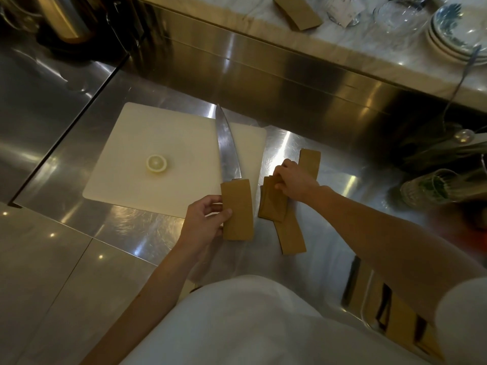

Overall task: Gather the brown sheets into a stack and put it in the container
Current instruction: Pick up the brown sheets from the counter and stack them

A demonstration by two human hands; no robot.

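Note:
My left hand (208, 219) grips a small stack of brown sheets (237, 210), held just above the steel counter at the cutting board's near right corner. My right hand (291, 180) pinches the top of a loose pile of brown sheets (272, 204) lying on the counter to the right. One longer brown sheet (292, 235) sticks out toward me from under that pile, and another (309, 162) lies beyond my right hand. A further brown sheet (297, 11) rests on the marble ledge at the back. Which item is the container I cannot tell.
A white cutting board (131, 167) holds a lemon half (156, 163) and a large knife (226, 148), its handle hidden under the held sheets. Glassware (400, 17) and stacked plates (453, 32) sit on the ledge. A glass with greens (432, 188) lies at right.

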